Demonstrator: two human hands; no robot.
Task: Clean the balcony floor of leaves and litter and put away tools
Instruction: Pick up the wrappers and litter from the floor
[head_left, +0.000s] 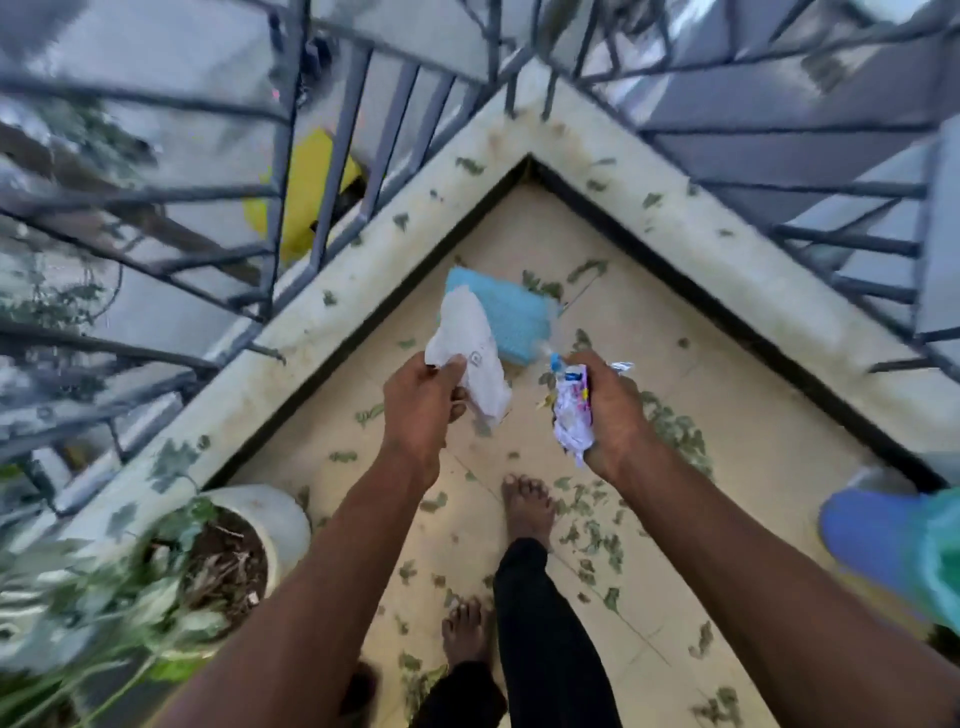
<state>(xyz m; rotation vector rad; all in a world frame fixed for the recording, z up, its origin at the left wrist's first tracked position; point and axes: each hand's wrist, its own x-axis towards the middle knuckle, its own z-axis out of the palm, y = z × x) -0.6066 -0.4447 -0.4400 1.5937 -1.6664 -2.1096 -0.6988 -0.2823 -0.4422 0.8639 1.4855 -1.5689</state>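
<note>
My left hand (421, 410) pinches a crumpled white paper wrapper (470, 353), held out above the balcony floor. My right hand (613, 410) grips a crinkled white, pink and blue plastic packet (571, 415). A light blue bag or cloth (511, 317) lies on the cream tiled floor (727, 441) in the corner, just beyond both hands. Several dry green leaves (675, 431) are scattered over the tiles and along the ledge. My bare feet (527, 509) stand among the leaves.
A low concrete ledge (675, 218) with grey metal railing (337, 171) closes the corner. A white pot with a plant (249, 540) stands at the left. A blue and green plastic object (893, 551) is at the right edge. Something yellow (306, 192) lies outside the railing.
</note>
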